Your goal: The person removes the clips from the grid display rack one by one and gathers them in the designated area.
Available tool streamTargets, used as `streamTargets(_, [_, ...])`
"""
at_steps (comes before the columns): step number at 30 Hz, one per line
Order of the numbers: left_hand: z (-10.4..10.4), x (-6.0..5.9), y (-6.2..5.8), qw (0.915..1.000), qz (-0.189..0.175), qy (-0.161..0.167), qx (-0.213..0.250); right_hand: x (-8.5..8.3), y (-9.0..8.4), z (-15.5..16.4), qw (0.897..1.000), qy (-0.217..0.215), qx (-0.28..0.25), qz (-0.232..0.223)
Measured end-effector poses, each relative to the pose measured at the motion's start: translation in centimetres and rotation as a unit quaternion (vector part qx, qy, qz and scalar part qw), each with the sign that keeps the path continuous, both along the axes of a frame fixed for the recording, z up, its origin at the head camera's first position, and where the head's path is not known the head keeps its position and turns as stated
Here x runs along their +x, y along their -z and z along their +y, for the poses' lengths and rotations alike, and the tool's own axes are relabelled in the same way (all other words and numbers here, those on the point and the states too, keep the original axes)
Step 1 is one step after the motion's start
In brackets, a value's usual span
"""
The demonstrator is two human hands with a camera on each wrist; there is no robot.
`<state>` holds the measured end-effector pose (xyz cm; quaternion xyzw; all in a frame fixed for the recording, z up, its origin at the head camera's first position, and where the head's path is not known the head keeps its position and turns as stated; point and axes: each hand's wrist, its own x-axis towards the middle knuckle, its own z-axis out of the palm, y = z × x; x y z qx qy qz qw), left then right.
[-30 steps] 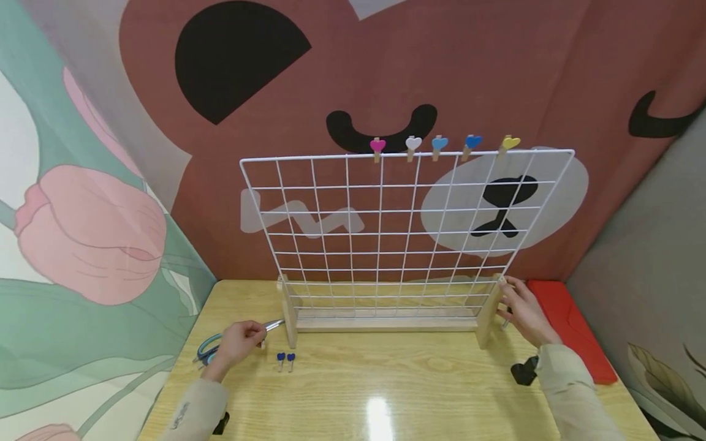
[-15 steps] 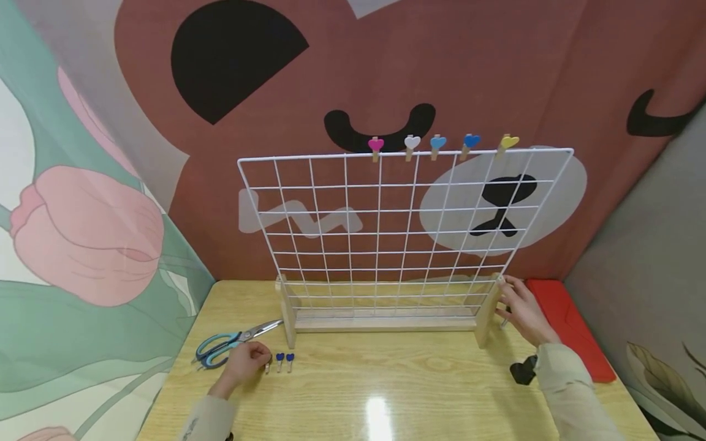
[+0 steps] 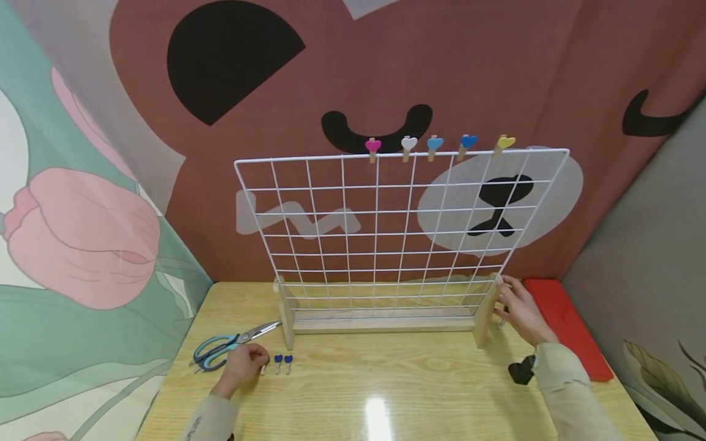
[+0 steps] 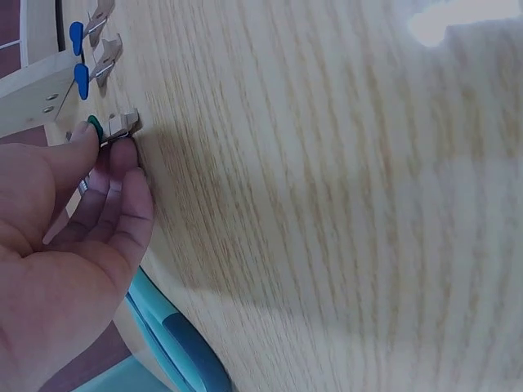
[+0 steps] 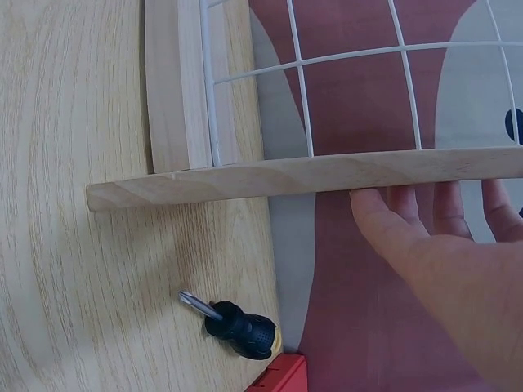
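Observation:
My left hand [image 3: 242, 365] pinches a small wooden clothespin [image 4: 122, 124] with a green top between thumb and finger, low over the table. Two clothespins with dark blue hearts [image 3: 284, 360] lie just right of it. In the head view, my right hand [image 3: 524, 311] is at the right wooden support [image 3: 484, 315] of a white wire grid rack [image 3: 375, 235]. Its fingertips touch the support's outer side in the right wrist view. Clipped along the grid's top wire are several heart clothespins: pink [image 3: 372, 147], white [image 3: 409, 144], light blue [image 3: 434, 144], blue [image 3: 468, 143] and yellow [image 3: 505, 143].
Teal-handled scissors [image 3: 217, 352] lie behind and left of my left hand, blades toward the rack. A stubby black screwdriver [image 5: 239, 328] lies beside the right support, near a red case [image 3: 568, 331] at the table's right. A printed curtain hangs behind the rack.
My left hand has moved right and down from over the scissors with the clothespin, coming beside the two blue ones. The right hand has stayed on the support.

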<state>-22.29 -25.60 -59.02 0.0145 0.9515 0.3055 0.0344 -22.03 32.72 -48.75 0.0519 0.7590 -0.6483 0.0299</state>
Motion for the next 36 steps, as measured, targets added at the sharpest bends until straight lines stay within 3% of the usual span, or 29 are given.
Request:
streamTargets(8, [-0.2,0.1,0.2,0.9998,0.016,-0.01,0.01,-0.1,-0.1,0.0,1.0,-0.002,-0.004,0.006])
streamTargets(23, [0.2,0.0,0.2,0.9996,0.011,-0.028,0.002,-0.1,0.0,-0.1,1.0,0.003,-0.01,0.007])
streamTargets(36, [-0.2,0.2,-1.2,0.9988,0.01,-0.032,0.035,0.1,0.1,0.0,1.0,0.001,-0.006,0.005])
